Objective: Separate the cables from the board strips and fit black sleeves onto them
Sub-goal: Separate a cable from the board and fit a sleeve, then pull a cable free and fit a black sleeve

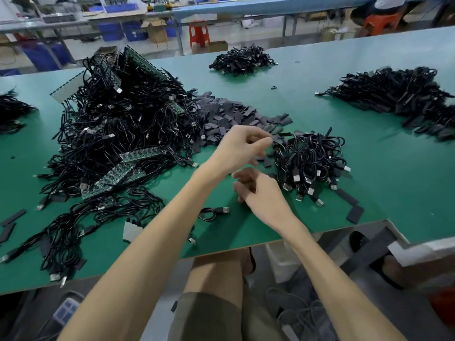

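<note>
Matting (320, 107), green and smooth, covers the long workbench. The left hand (242, 148) reaches forward, thumb and forefinger closed together on a thin black cable (277, 143). That cable runs off the fingertips into a small rounded bundle of black USB cables (310, 161) just right of them. The right hand (261, 190) hovers nearer the body, below the left fingers. Its fingers are curled inward, and I cannot tell whether they hold anything.

Beyond the left fingers spreads a pile of flat black sleeves (229, 116). Left of them rises a large heap of black cables tangled on green board strips (118, 124). 1 loose black cable with a silver plug (216, 211) lies left of the right wrist. 2 more dark cable piles (242, 60) (398, 94) sit farther along the bench. Behind it stand a red plastic stool (199, 33), blue plastic bins (110, 32) and open cardboard boxes (156, 30).
</note>
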A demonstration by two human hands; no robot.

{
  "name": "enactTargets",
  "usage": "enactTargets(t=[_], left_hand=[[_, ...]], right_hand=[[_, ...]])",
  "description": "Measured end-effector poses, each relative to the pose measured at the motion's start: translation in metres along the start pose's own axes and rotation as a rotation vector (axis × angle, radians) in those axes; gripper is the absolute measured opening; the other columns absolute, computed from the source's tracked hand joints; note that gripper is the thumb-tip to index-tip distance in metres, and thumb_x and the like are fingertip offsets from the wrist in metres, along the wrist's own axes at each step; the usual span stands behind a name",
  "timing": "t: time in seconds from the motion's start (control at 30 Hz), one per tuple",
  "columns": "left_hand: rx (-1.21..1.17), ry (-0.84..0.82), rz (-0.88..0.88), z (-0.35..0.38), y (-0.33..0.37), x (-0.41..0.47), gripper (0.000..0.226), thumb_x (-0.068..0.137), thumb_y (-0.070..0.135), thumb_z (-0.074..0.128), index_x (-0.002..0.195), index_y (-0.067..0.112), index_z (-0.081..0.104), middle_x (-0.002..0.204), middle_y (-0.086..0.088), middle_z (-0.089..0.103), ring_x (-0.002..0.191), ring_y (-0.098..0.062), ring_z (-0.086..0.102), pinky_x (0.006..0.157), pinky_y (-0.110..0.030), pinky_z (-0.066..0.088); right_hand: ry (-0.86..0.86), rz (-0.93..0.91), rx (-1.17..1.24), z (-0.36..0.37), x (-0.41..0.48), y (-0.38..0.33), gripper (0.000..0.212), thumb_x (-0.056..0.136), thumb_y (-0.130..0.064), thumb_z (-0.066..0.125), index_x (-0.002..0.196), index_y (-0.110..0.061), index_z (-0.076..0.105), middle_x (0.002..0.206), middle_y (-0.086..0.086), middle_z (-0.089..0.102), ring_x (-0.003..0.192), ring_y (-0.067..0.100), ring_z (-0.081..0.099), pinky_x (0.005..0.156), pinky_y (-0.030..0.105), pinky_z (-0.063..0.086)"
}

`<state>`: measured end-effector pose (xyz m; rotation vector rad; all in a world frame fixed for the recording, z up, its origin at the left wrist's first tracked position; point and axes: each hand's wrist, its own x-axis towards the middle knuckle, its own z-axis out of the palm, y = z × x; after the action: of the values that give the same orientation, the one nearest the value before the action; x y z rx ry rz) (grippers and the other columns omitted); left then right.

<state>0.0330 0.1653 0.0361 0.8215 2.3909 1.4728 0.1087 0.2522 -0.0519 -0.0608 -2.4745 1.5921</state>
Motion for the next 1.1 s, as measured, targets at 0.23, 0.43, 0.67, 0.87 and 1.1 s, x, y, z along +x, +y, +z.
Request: enactTargets(t=[0.23, 0.43, 0.67, 0.87, 1.1], left_hand=[[0.405, -0.017, -0.060, -0.071, -0.051, -0.060, 0.012, 0.094, 0.020, 0.072, 0.104, 0.024, 0.078, 0.090, 0.011, 0.073, 0.076, -0.002, 0.067, 0.072, -0.019, 0.048], [0.580, -0.282, -0.257, -0.110, -0.053, -0.106, 0.022, 0.081, 0.048, 0.081, 0.095, 0.032, 0.076, 0.091, 0.015, 0.074, 0.087, -0.001, 0.067, 0.081, -0.026, 0.054], [0.623, -0.185, -0.178, -0.090, -0.060, -0.103, 0.007, 0.088, 0.022, 0.080, 0.095, 0.023, 0.077, 0.090, 0.010, 0.073, 0.085, -0.007, 0.064, 0.091, -0.035, 0.047], [0.072, 0.328, -0.009, -0.050, -0.065, -0.084, 0.010, 0.088, 0.008, 0.077, 0.087, 0.018, 0.078, 0.082, 0.000, 0.075, 0.065, -0.004, 0.061, 0.066, -0.025, 0.051], [-0.220, 0.495, -0.007, -0.027, -0.063, -0.059, 0.004, 0.089, 0.013, 0.078, 0.090, 0.018, 0.077, 0.077, 0.002, 0.076, 0.068, -0.015, 0.070, 0.066, -0.035, 0.061]], right_hand=[[0.000, -0.039, 0.024, -0.001, -0.003, 0.002, 0.012, 0.099, -0.017, 0.065, 0.110, -0.017, 0.068, 0.091, -0.002, 0.071, 0.065, 0.008, 0.069, 0.071, 0.017, 0.052], [-0.045, -0.061, 0.028, -0.003, -0.004, 0.002, 0.008, 0.099, -0.022, 0.068, 0.106, -0.022, 0.070, 0.093, -0.006, 0.072, 0.067, 0.008, 0.069, 0.073, 0.015, 0.052], [-0.057, -0.054, 0.042, -0.004, -0.005, 0.002, 0.009, 0.101, -0.029, 0.066, 0.106, -0.024, 0.071, 0.090, -0.003, 0.073, 0.070, 0.008, 0.069, 0.070, 0.015, 0.051], [0.040, 0.000, 0.188, -0.006, -0.003, -0.002, 0.030, 0.102, -0.048, 0.053, 0.119, -0.024, 0.060, 0.102, -0.006, 0.070, 0.079, 0.005, 0.069, 0.059, 0.023, 0.051], [-0.097, -0.033, 0.131, -0.006, -0.002, -0.001, 0.029, 0.096, -0.049, 0.065, 0.105, -0.023, 0.073, 0.094, -0.005, 0.077, 0.086, 0.010, 0.070, 0.073, 0.015, 0.049]])
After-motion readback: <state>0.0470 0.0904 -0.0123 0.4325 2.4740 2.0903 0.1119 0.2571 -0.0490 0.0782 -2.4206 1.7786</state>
